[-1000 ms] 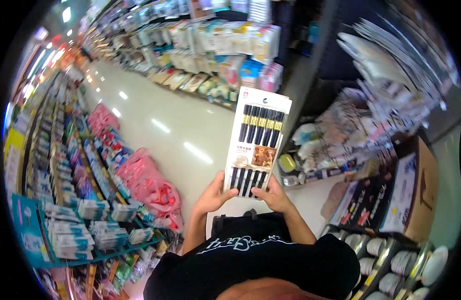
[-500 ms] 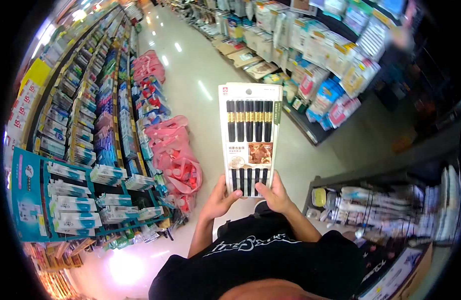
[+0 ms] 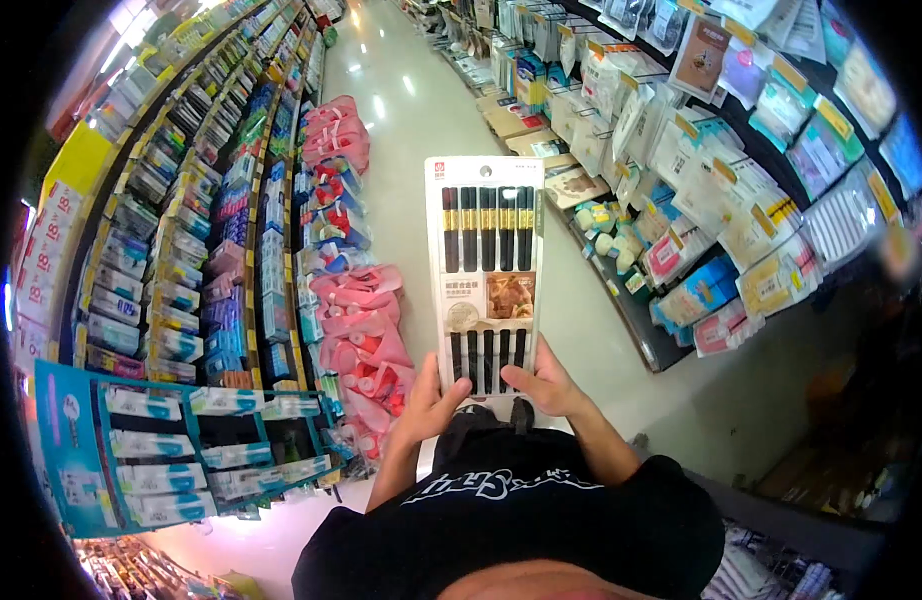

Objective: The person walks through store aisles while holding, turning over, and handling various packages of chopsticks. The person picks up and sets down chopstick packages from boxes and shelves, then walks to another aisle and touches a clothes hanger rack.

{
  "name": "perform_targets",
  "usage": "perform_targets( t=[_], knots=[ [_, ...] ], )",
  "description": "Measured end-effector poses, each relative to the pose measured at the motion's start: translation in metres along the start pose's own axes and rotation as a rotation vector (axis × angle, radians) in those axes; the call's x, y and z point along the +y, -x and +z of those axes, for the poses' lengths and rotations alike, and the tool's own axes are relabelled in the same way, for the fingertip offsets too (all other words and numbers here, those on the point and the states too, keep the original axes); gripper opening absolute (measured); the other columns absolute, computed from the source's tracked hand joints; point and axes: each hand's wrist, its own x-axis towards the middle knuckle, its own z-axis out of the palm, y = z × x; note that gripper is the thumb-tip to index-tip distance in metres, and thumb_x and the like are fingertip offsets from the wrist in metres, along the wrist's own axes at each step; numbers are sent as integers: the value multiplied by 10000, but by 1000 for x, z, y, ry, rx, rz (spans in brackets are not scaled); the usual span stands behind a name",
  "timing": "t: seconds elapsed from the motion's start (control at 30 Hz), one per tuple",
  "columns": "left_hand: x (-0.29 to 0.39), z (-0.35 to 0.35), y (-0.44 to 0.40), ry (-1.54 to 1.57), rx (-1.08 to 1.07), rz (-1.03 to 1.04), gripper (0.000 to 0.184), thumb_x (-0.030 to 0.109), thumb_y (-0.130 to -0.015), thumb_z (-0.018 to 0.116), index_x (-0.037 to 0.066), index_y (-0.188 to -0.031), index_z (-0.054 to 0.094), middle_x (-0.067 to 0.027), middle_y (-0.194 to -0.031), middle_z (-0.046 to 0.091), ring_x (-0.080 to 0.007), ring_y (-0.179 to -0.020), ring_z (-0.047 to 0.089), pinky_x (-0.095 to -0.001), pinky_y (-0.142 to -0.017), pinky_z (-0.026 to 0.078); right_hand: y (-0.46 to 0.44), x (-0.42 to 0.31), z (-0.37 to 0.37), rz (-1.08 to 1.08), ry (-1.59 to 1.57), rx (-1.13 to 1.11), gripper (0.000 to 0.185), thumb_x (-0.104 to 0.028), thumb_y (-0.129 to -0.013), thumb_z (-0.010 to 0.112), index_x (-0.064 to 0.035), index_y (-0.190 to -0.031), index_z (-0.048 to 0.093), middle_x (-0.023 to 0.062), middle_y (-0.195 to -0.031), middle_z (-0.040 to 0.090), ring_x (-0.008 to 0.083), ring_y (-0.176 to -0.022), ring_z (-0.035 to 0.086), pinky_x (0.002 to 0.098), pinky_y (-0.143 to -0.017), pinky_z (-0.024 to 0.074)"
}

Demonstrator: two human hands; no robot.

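Note:
A white-carded pack of chopsticks stands upright in front of my body, its printed front facing me. Several black chopsticks with gold bands show through the windows, and a food picture is printed on the card. My left hand grips the lower left corner, thumb on the front. At the lower right corner my right hand holds the same pack, thumb also pressed on the front. The other fingers are mostly hidden behind the card.
Shelves of boxed goods run along the left, with a teal display rack at the near end. Pink plastic bags lie on the floor beside them. Hanging packets line the shelving on the right. A pale shiny aisle floor stretches ahead.
My view has turned, so the right-hand shelving shows more and the lower-right rack has mostly left the frame. The pack sits slightly further left, still in both hands.

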Motion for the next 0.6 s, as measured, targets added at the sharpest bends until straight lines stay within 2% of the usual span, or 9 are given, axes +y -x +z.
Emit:
perform_targets(
  t=[0.03, 0.17, 0.33, 0.37, 0.5, 0.6],
  knots=[
    [-5, 0, -15, -58, 21, 28, 462, 196, -938, 607, -21, -1291, 402, -107, -1094, 568, -150, -1029, 538, -314, -886, 454, -12, -1, -11, -5, -5, -1, 702, -216, -961, 591, 32, -1457, 162, 121, -1366, 430, 182, -1250, 427, 341, -1059, 356],
    [-21, -13, -73, 74, -24, -6, 460, 140, -937, 593, -15, -1312, 377, -93, -1127, 555, -148, -1047, 526, -313, -909, 444, -64, -2, -40, -40, 50, 29, 720, -218, -945, 615, 44, -1449, 172, 132, -1385, 416, 197, -1284, 402, 350, -1081, 331],
    [-31, -34, -171, 159, -114, -23, 518, 84, -914, 603, -13, -1348, 337, -82, -1191, 515, -144, -1071, 502, -315, -937, 428, -140, 0, -89, -36, 131, 85, 683, -184, -938, 626, 50, -1425, 209, 139, -1353, 437, 190, -1249, 422, 347, -1066, 344],
    [-40, -39, -192, 180, -142, 4, 553, 47, -904, 597, -16, -1375, 312, -96, -1240, 499, -157, -1137, 485, -327, -978, 410, -156, -2, -98, -41, 152, 101, 671, -174, -936, 627, 51, -1419, 219, 140, -1343, 443, 188, -1239, 428, 346, -1062, 348],
    [-39, -55, -288, 294, -185, 58, 629, 10, -889, 588, -15, -1423, 257, -124, -1341, 452, -195, -1236, 454, -364, -1036, 380, -234, -21, -142, -60, 257, 103, 630, -145, -933, 622, 59, -1393, 243, 146, -1308, 470, 179, -1212, 437, 339, -1036, 366],
    [-35, -75, -365, 234, -222, 72, 662, 138, -900, 647, -22, -1417, 264, -109, -1332, 471, -197, -1226, 461, -371, -1040, 366, -297, -40, -176, 7, 284, 100, 621, -138, -930, 626, 63, -1383, 251, 140, -1289, 476, 172, -1181, 454, 334, -1011, 388]
  ],
)
